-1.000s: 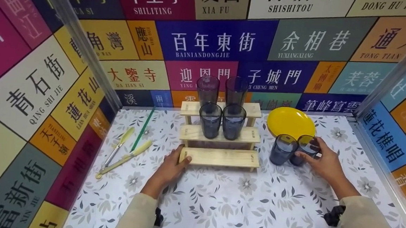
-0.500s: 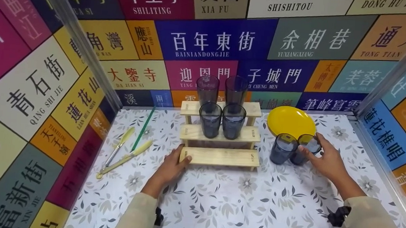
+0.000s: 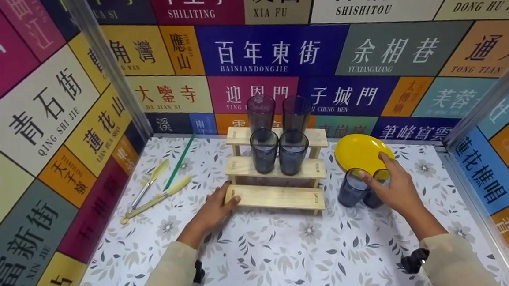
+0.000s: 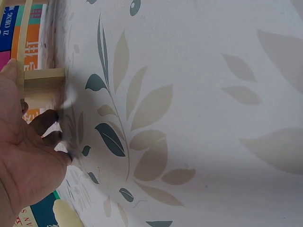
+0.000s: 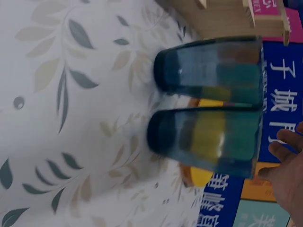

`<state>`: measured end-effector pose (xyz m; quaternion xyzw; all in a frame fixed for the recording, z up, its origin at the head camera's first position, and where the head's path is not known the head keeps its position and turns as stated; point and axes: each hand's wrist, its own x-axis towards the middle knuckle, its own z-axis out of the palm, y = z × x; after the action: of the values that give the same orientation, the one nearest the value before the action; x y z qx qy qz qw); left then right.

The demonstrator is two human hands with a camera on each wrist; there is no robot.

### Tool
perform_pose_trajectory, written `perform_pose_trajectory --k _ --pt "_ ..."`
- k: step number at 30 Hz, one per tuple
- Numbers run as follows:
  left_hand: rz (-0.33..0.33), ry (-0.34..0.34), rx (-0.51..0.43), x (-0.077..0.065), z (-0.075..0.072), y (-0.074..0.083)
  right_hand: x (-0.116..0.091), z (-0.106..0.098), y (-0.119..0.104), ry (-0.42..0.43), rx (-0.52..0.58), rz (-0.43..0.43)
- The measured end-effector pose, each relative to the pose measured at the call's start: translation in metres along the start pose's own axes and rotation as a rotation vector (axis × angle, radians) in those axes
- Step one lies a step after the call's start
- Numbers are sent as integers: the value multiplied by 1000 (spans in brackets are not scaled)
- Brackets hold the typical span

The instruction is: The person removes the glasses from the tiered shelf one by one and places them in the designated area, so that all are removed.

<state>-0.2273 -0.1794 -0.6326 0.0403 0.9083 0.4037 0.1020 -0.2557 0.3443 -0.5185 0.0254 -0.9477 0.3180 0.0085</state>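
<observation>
My left hand (image 3: pixel 218 207) grips the left end of the lowest step of a three-step wooden stand (image 3: pixel 277 197), thumb on top; the left wrist view shows its other fingers reaching down beside the stand. Two dark drinking glasses stand on the middle step, among them the left glass (image 3: pixel 263 150), and two more on the top step. To the right, a pair of matching glasses stands upright side by side on the table: a near-left one (image 3: pixel 349 192) and a right one (image 5: pixel 203 142). My right hand (image 3: pixel 395 187) hovers over their rims, fingers spread, holding nothing.
A yellow plate (image 3: pixel 360 151) lies just behind the pair of glasses. On the left are yellow-tipped tongs (image 3: pixel 156 202) and a thin green stick (image 3: pixel 179 162). Sign-covered walls (image 3: pixel 269 51) enclose the flower-patterned table (image 3: pixel 274 259) at the back and sides.
My right hand has let go of the right glass's rim and moved up and left over the pair. The glasses, stand and left hand stay where they were.
</observation>
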Motion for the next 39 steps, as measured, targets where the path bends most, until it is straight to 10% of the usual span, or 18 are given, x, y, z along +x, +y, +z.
perform_pose_trajectory --k 20,39 --pt "-7 11 13 -1 0 2 28 53 -104 -17 80 -281" --pt "-75 10 -1 -2 1 -1 45 89 -157 90 208 -293"
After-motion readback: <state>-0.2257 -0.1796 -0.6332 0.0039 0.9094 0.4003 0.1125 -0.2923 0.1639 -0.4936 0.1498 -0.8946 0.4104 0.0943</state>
